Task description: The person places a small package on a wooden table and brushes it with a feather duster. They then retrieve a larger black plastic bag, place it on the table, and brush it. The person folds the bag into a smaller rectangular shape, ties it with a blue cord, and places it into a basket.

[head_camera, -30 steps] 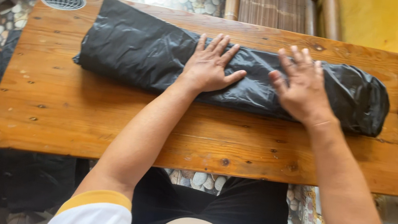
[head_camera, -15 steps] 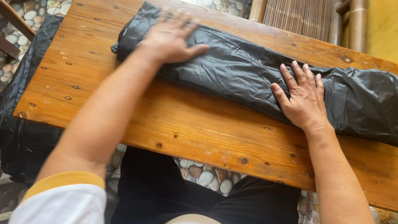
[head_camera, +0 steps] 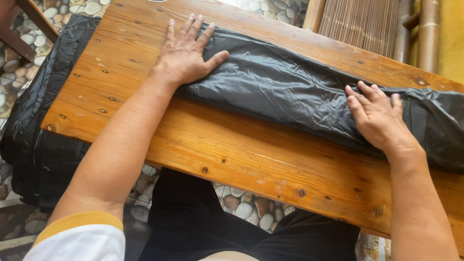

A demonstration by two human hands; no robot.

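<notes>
Left hand (head_camera: 185, 54) now at roll's left end | right hand (head_camera: 380, 116) unmoved, both palms flat, gripping nothing | black plastic roll (head_camera: 301, 95) glossy, creased, lengthwise on wooden table (head_camera: 229, 154)

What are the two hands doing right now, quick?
Left hand: open, flat, pressing the left end of the black plastic bag.
Right hand: open, palm down on the bag, holding nothing.
</notes>
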